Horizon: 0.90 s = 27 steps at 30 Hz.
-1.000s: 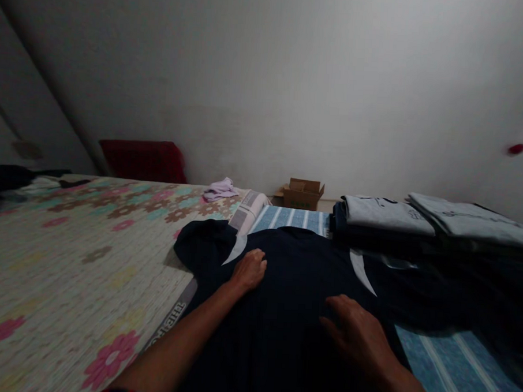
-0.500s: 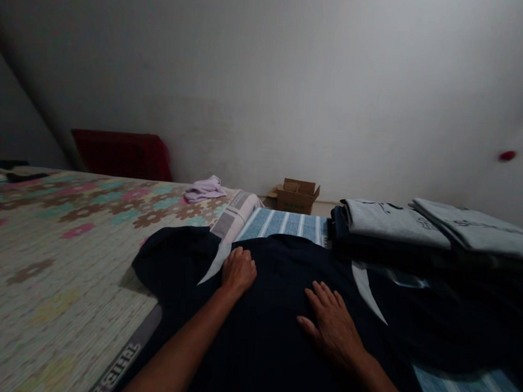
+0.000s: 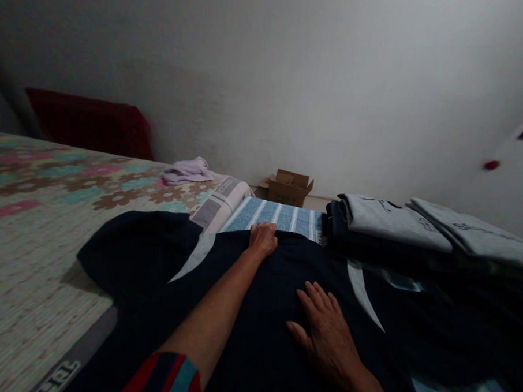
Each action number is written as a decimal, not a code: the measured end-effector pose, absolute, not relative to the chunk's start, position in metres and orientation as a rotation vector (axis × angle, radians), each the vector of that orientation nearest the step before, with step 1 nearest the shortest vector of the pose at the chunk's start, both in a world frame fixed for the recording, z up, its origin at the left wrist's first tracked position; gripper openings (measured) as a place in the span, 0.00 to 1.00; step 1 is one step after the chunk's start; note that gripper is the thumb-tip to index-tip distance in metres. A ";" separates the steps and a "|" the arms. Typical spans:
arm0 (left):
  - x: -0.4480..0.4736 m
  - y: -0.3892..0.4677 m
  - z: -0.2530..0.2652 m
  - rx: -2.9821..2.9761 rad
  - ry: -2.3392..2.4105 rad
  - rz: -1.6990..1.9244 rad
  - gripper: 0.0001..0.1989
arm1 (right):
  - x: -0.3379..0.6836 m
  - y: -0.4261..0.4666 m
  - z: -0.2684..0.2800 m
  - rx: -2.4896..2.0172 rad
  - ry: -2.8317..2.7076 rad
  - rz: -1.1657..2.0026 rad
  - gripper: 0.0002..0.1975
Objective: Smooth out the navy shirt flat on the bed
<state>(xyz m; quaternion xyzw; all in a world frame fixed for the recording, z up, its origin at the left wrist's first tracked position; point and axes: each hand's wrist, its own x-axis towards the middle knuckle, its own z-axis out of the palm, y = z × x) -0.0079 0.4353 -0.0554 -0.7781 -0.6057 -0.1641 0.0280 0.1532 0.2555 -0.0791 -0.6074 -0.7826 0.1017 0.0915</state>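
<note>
A dark navy T-shirt (image 3: pixel 255 334) with pale curved stripes at the shoulders lies spread flat on the bed in front of me. My left hand (image 3: pixel 263 239) reaches to its far edge at the collar, fingers curled on the cloth. Flat on the middle of the shirt rests my right hand (image 3: pixel 323 328), fingers spread, palm down. One sleeve (image 3: pixel 133 254) of the shirt lies out to the left on the flowered sheet.
Folded grey and dark garments (image 3: pixel 394 225) are stacked at the right. A blue striped cloth (image 3: pixel 278 215) lies beyond the shirt. A flowered sheet (image 3: pixel 48 210) covers the left, with a lilac cloth (image 3: pixel 188 171) on it. A cardboard box (image 3: pixel 289 187) stands by the wall; a red cushion (image 3: pixel 91 125) is behind.
My left hand has slid from the left shoulder area up to the collar edge. The right hand has stayed on the shirt's middle. The view has swung to the right.
</note>
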 end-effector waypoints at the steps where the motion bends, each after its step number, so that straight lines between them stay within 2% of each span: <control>1: -0.008 0.435 -0.058 -2.397 -1.861 -0.523 0.10 | 0.153 0.256 -0.079 -1.800 -2.319 0.276 0.31; 6: -0.008 0.432 -0.062 -2.373 -1.817 -0.590 0.09 | 0.151 0.286 -0.058 -1.785 -2.245 0.099 0.18; 11: -0.009 0.432 -0.061 -2.362 -1.782 -0.584 0.10 | 0.138 0.366 -0.029 -1.838 -2.276 -0.364 0.11; 16: -0.010 0.433 -0.061 -2.344 -1.784 -0.570 0.10 | 0.128 0.419 -0.033 -1.816 -2.515 -0.388 0.11; 23: -0.010 0.436 -0.056 -2.274 -1.875 -0.556 0.12 | 0.132 0.425 -0.045 -1.737 -2.588 -0.430 0.15; 27: -0.013 0.437 -0.054 -2.314 -1.878 -0.517 0.12 | 0.142 0.425 -0.046 -1.737 -2.585 -0.419 0.13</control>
